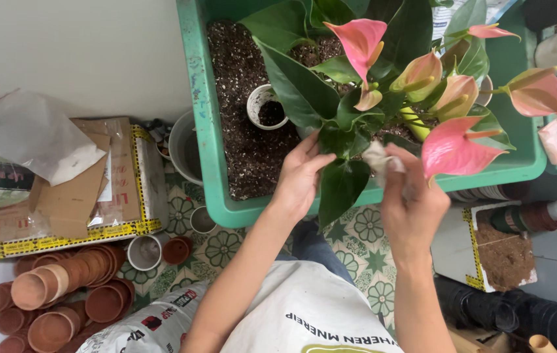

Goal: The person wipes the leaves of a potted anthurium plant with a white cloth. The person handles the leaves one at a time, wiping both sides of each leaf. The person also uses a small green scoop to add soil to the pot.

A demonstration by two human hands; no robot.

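Pink and glossy green: a flowering plant with waxy pink spathes and broad dark leaves stands in the right half of a green plastic tub filled with dark speckled potting mix.

The left hand rests with fingers spread open on a leaf at the near base of the plant.

The right hand is closed on a small crumpled white wad, pressed near the foliage.

A small white pot sits sunk in the mix to the left of the plant.

Judgement: leaves are pliant but crease easily; spathes and thin stalks look fragile. The root mass is likely heavy and crumbly. The grip belongs low, at the clustered stem base, never on blooms.

Terracotta pots lie stacked on the floor, near left.
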